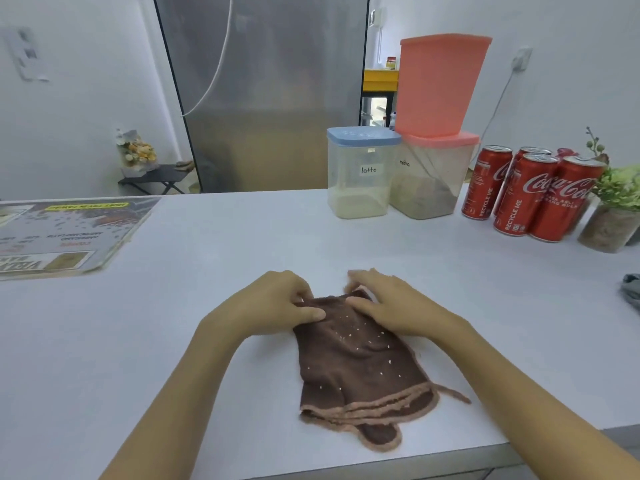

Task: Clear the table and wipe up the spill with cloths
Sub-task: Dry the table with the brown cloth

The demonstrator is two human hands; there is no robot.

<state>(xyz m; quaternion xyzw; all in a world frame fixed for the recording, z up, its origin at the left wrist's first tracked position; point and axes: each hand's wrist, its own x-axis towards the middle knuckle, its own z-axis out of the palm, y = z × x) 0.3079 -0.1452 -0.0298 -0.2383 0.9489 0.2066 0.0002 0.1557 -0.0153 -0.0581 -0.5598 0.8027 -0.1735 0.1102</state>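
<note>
A brown cloth (360, 368) with a lighter trim lies folded on the white table (242, 244), flecked with small white crumbs. My left hand (273, 303) pinches the cloth's far left corner, thumb on top and fingers curled over the edge. My right hand (384, 303) holds the far right corner, thumb pressed on the fabric and fingers reaching past the edge. A grey cloth (632, 289) shows partly at the right edge of the view.
Far right stand a latte container (360, 174), a pink-lidded container (433, 178) with a pink tub (440, 84) on it, several cola cans (526, 192) and a potted plant (613, 209). A menu board (65, 233) lies at the left. The table's near edge runs bottom right.
</note>
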